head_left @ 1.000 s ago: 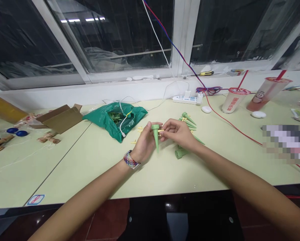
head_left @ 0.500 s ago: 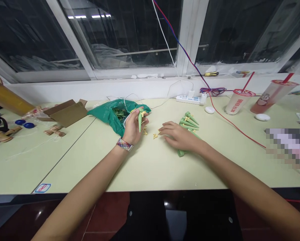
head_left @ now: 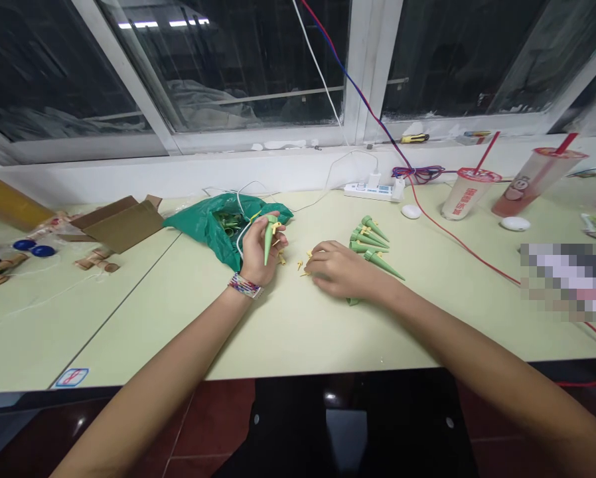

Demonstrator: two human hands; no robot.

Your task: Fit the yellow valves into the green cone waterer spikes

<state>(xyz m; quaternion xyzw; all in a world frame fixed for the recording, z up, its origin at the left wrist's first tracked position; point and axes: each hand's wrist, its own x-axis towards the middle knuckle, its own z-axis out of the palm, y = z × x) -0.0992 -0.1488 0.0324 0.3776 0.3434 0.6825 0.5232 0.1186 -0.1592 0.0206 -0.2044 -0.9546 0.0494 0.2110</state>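
Observation:
My left hand (head_left: 259,252) is closed around a green plant watering spike (head_left: 269,240), its tip pointing down and a small yellow valve (head_left: 277,227) on its side. My right hand (head_left: 338,269) is low over the table, fingers curled together on small yellow valves (head_left: 300,265); one pokes out at the fingertips, which partly hide it. Beside and behind this hand lie several green watering spikes (head_left: 372,234), some with yellow pieces fitted. Part of another spike (head_left: 352,301) shows below the right hand. A green plastic bag (head_left: 198,226) with more green pieces inside lies open behind my left hand.
A cardboard box (head_left: 121,222), wooden toy parts (head_left: 96,259) and blue balls (head_left: 43,251) lie at the left. A power strip (head_left: 368,191) is at the back. Two drink cups (head_left: 464,196) stand at the right, near a red cable (head_left: 457,240).
My right hand's fingers, spread before, have curled down onto the yellow valves. My left hand keeps its grip on the spike. The whole view has shifted slightly.

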